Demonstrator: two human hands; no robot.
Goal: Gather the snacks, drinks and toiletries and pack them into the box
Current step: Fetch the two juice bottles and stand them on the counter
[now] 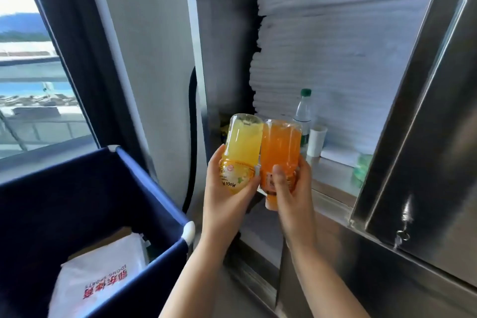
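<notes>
So the spot is a stainless steel cabinet [335,253] with its door [426,137] swung open on the right, and a window [25,72] off to the left. One shelf [333,170] can be seen inside. One tall stack of white folded towels [335,59] is piled at the back of it. One clear water bottle [303,111] with a green cap and one small white cup [316,141] are stood upright near the shelf's front edge, just beside each other. Something green [362,168] is tucked at the shelf's right end; what it is can't be made out.

Two juice bottles are held up in front of the shelf's left end, bases up, sides touching. The yellow bottle [242,142] is gripped round its label by the left hand [227,196]. The orange bottle [280,144] is gripped by the right hand [291,196], thumb pressed across the label.

One navy fabric box [77,201] is seen down at the lower left, well apart from the bottles. One white bag [103,279] with red print is lying inside it near the front corner, with some brown cardboard poking out behind it.
</notes>
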